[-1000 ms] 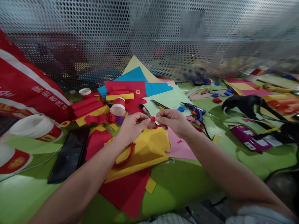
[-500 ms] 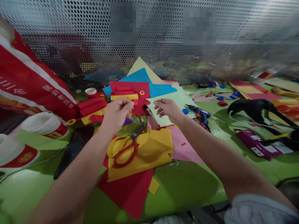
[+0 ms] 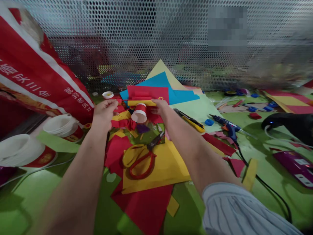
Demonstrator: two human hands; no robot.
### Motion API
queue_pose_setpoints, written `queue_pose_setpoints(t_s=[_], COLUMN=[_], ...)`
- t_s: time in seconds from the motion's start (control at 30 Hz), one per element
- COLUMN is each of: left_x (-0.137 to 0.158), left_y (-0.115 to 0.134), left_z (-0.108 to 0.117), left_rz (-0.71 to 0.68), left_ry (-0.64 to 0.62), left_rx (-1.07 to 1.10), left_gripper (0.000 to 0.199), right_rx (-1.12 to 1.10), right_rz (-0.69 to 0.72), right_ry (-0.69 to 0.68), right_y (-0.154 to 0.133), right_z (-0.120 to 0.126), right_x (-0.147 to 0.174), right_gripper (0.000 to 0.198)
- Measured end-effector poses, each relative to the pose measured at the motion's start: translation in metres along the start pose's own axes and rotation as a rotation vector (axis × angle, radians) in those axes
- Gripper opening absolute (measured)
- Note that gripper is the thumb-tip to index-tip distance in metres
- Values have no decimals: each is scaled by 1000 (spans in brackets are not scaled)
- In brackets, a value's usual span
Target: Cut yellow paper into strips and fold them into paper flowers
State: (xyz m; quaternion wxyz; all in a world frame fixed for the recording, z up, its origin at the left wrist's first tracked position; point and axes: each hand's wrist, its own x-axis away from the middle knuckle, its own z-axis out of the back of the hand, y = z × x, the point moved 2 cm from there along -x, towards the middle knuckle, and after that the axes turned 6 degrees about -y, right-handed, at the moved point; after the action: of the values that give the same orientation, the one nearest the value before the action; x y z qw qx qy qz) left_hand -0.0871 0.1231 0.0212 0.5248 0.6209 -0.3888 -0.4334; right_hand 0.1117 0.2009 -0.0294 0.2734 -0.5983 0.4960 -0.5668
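One pair of scissors (image 3: 149, 147) lay on yellow paper (image 3: 168, 163) across your green tabletop (image 3: 189, 209). Beyond, a paper cup (image 3: 140, 115) sat between your hands. Your left hand (image 3: 104, 112) had curled fingertips; your right hand (image 3: 160, 109) met the yellow paper roll's (image 3: 139, 102) right end. Neither grip could be confirmed. You seemed to be handling the roll, calling for light fingers. Behind rose a perforated screen (image 3: 137, 39).

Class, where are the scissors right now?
In the head view, the scissors lie just left of centre, mostly on the yellow paper, between left forearm and right forearm.
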Motion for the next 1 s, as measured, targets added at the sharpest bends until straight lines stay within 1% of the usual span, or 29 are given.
queue_pose_setpoints(t_s=[0.1, 0.23, 0.4, 0.53, 0.63, 0.8, 0.9, 1.0], left_x=[-7, -10, -3, 8, 15, 18, 18, 17], left_y=[-7, -14, -12, -1, 4, 6, 5, 4], left_z=[7, 7, -5, -14, -20, -24, -24, -24], left_rz=[24, 50, 73, 28, 24, 16, 10, -2], left_ry=[41, 54, -11, -132, -190, -202, -231, -234], left_rx=[27, 63, 82, 111, 117, 133, 136, 144], left_gripper=[13, 17, 18, 16, 16, 22, 22, 21], right_rx=[-67, -161, -231, -266, -264, -262, -252, -226], right_rz=[71, 207, 321, 460, 541, 603, 605, 596], right_ry=[-36, -99, -179, -284, -301, -295, -279, -254], right_y=[3, 2, -2, -2, 0, 3, 3, 3], right_z=[2, 20, 53, 74, 84, 92, 93, 92], right_x=[-3, -1, 15, 30, 39, 50, 53, 54], right_gripper=[14, 13, 14, 17, 18, 19, 19, 18])
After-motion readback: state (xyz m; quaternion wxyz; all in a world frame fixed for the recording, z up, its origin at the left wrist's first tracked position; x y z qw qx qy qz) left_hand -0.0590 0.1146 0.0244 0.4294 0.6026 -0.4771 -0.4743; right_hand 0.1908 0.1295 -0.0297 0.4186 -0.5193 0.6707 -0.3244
